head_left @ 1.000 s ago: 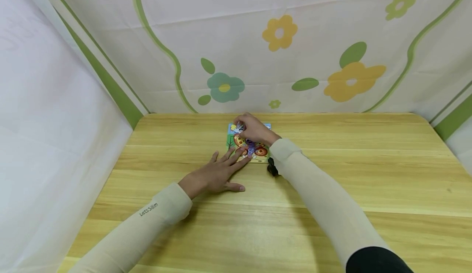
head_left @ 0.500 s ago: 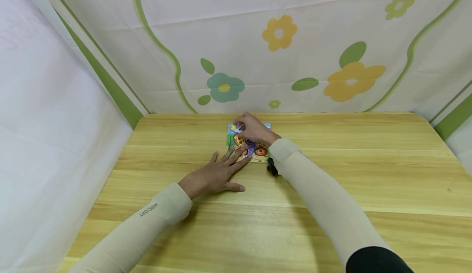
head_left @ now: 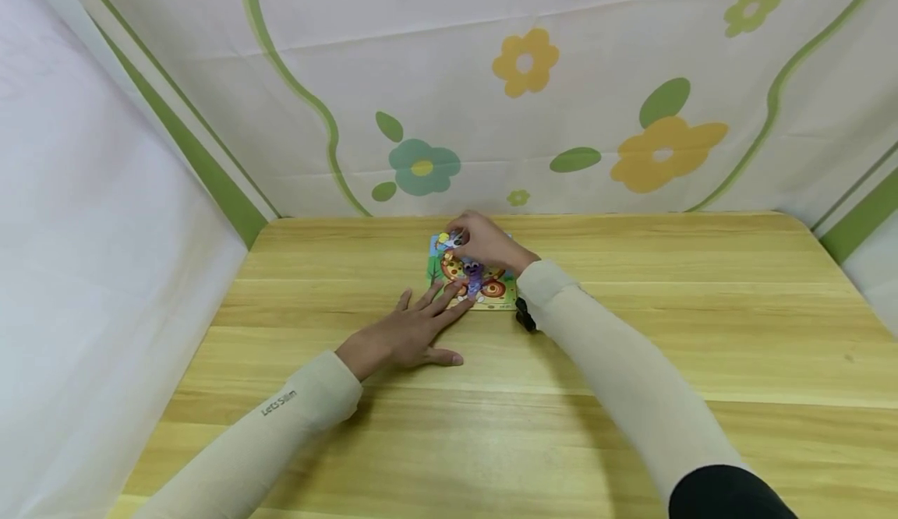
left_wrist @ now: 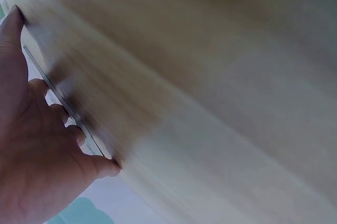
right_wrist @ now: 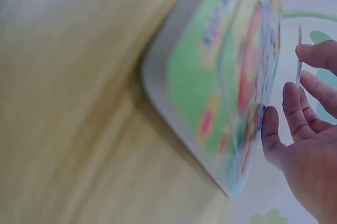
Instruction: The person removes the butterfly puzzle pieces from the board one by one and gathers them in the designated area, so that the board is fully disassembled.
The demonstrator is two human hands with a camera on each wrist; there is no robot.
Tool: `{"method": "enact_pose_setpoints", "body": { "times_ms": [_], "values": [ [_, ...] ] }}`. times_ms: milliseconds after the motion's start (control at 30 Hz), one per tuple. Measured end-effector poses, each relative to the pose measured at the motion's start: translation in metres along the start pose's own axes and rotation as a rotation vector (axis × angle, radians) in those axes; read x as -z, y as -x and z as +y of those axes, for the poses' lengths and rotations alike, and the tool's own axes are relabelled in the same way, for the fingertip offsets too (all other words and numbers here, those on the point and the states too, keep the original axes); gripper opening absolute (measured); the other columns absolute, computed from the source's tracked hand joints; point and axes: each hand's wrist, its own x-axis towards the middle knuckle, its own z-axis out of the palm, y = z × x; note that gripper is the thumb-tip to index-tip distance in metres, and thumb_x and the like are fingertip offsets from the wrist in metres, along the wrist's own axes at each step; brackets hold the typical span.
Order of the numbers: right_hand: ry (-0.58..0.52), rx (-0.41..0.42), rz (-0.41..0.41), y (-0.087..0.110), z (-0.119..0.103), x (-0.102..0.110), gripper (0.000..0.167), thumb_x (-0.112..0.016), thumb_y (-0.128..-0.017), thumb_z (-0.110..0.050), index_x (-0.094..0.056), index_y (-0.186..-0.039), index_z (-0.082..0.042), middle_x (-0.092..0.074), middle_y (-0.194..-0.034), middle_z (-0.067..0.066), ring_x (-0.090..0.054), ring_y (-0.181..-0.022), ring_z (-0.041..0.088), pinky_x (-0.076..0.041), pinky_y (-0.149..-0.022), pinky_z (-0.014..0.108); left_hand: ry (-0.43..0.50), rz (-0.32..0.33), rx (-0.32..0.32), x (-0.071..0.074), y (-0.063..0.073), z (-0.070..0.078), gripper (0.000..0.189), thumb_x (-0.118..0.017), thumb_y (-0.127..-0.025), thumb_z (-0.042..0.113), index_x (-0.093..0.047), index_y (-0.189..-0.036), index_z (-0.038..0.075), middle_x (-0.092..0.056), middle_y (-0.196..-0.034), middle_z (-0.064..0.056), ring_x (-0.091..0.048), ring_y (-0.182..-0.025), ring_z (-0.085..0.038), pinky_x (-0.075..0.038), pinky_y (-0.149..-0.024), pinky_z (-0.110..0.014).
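A colourful picture puzzle board (head_left: 495, 303) with a butterfly design lies flat near the table's back edge. My left hand (head_left: 407, 336) rests with spread fingers over the board's near left edge, thumb out on the tabletop. Above the board's upper left part, my right hand (head_left: 484, 240) pinches a thin flat puzzle piece (right_wrist: 299, 58) between thumb and fingers. That piece appears edge-on in the right wrist view, raised off the board, with one fingertip right at the board's surface. The butterfly's purple body (head_left: 474, 279) shows between the two hands.
The board stands on a light wooden table (head_left: 673, 324). Right behind it rises a white cloth wall (head_left: 589, 98) with printed flowers, and another white cloth (head_left: 112, 270) hangs along the left. A small black object (head_left: 525, 315) shows at the right cuff.
My right hand has shifted slightly with the puzzle piece, uncovering the butterfly's purple face. The left hand keeps its place on the board. The head view has turned slightly.
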Motion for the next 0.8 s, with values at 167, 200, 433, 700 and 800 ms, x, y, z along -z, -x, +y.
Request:
{"method": "enact_pose_setpoints", "body": {
  "times_ms": [167, 200, 433, 700, 800],
  "values": [
    [0.002, 0.003, 0.007, 0.007, 0.002, 0.013, 0.041, -0.070, -0.099, -0.008, -0.064, -0.139, 0.001, -0.061, -0.136, 0.016, -0.062, -0.115, 0.031, -0.055, -0.095, 0.044, 0.011, -0.003, 0.002, 0.000, 0.000, 0.000, 0.092, -0.051, -0.102, 0.067, -0.002, -0.170, 0.031, 0.013, -0.178, -0.002, 0.010, -0.164, -0.033, -0.006, -0.125, -0.073],
    [0.007, 0.003, 0.009, 0.008, 0.004, 0.016, 0.041, -0.070, -0.099, -0.008, -0.064, -0.139, 0.001, -0.061, -0.136, 0.016, -0.062, -0.115, 0.031, -0.055, -0.096, 0.044, 0.010, -0.005, 0.002, 0.001, 0.000, 0.000, 0.092, -0.051, -0.102, 0.067, -0.001, -0.170, 0.031, 0.014, -0.177, -0.002, 0.010, -0.164, -0.032, -0.006, -0.125, -0.073],
    [0.019, -0.011, 0.027, 0.017, 0.019, 0.034, 0.040, -0.070, -0.099, -0.009, -0.065, -0.137, 0.001, -0.060, -0.138, 0.018, -0.061, -0.115, 0.032, -0.053, -0.098, 0.045, 0.008, -0.003, 0.000, 0.001, 0.000, -0.001, 0.093, -0.052, -0.101, 0.067, -0.001, -0.170, 0.031, 0.014, -0.178, -0.002, 0.011, -0.164, -0.033, -0.008, -0.125, -0.074],
    [0.019, -0.029, 0.061, 0.033, 0.040, 0.052, 0.037, -0.069, -0.098, -0.005, -0.067, -0.135, 0.001, -0.063, -0.124, 0.017, -0.058, -0.102, 0.027, -0.050, -0.087, 0.038, 0.004, -0.005, 0.005, 0.002, 0.001, 0.000, 0.092, -0.051, -0.101, 0.067, -0.002, -0.170, 0.031, 0.013, -0.178, -0.002, 0.010, -0.164, -0.033, -0.007, -0.125, -0.073],
    [0.034, -0.036, 0.063, 0.040, 0.049, 0.057, 0.037, -0.069, -0.099, -0.005, -0.066, -0.135, 0.002, -0.062, -0.124, 0.017, -0.058, -0.102, 0.027, -0.050, -0.088, 0.038, 0.013, 0.003, 0.002, 0.001, 0.001, 0.000, 0.092, -0.052, -0.101, 0.066, -0.003, -0.170, 0.030, 0.012, -0.178, -0.003, 0.009, -0.165, -0.034, -0.007, -0.125, -0.074]
  ]
}}
